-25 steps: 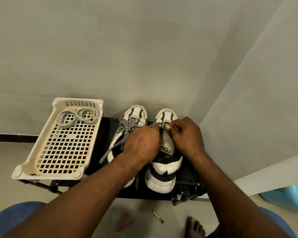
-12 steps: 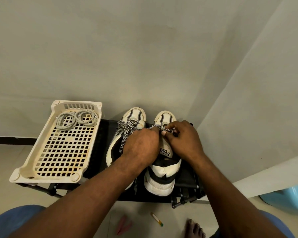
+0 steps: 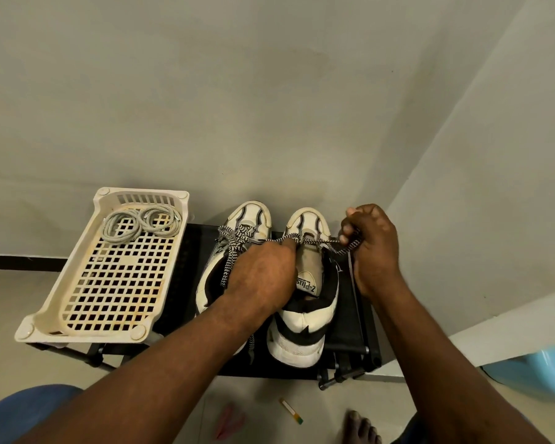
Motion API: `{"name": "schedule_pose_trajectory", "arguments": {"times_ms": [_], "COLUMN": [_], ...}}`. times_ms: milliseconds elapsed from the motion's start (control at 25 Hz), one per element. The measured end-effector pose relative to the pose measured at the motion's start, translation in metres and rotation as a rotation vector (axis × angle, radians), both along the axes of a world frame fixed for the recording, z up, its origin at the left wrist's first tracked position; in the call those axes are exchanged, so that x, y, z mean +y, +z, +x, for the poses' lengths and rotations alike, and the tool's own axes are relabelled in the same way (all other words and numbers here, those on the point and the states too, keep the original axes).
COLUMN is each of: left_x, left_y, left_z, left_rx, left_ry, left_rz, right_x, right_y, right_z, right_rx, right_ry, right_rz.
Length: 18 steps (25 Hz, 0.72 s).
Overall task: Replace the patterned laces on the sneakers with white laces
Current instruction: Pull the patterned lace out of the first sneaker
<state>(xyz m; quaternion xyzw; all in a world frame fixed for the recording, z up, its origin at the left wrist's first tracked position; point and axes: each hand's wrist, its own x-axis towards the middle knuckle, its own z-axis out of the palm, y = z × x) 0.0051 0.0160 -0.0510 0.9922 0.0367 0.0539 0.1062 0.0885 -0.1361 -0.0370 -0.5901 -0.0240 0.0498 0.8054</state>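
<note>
We see two white and black sneakers standing side by side on a low black rack against the wall, toes toward the wall and heels toward us. Both hands work on the right sneaker. The right hand is held just off the shoe's right side, near the toe, with its fingers curled tight round the patterned lace, which runs taut from that fist across the front of the shoe. The left hand lies over the gap between the two shoes, and its fingers curl down onto the same lace at the far end of the tongue, which stands bare and carries a printed label. The left sneaker keeps its own black and white lace, loose and trailing down its side; we cannot tell how far it is threaded, since the left hand hides part of it. The white laces lie coiled in two loops at the far end of a cream slotted basket, which sits on the left part of the rack, well apart from the hands. On the floor below lie a pink object and a small stick, near a bare foot.
</note>
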Motion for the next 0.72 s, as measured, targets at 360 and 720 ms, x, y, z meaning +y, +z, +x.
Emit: {"name": "schedule_pose_trajectory", "arguments": {"times_ms": [360,720], "left_x": [-0.001,-0.001], "left_y": [0.002,0.003], "left_z": [-0.001,-0.001], "left_rx": [0.022,0.034], "left_ry": [0.005,0.01], "left_rz": [0.0,0.018], "right_x": [0.012,0.009], "right_y": [-0.033,-0.011], "right_z": [-0.005,0.001], "right_rx": [-0.381,0.224], "right_ry": [-0.012,-0.177], "right_rz": [-1.074,0.005]}}
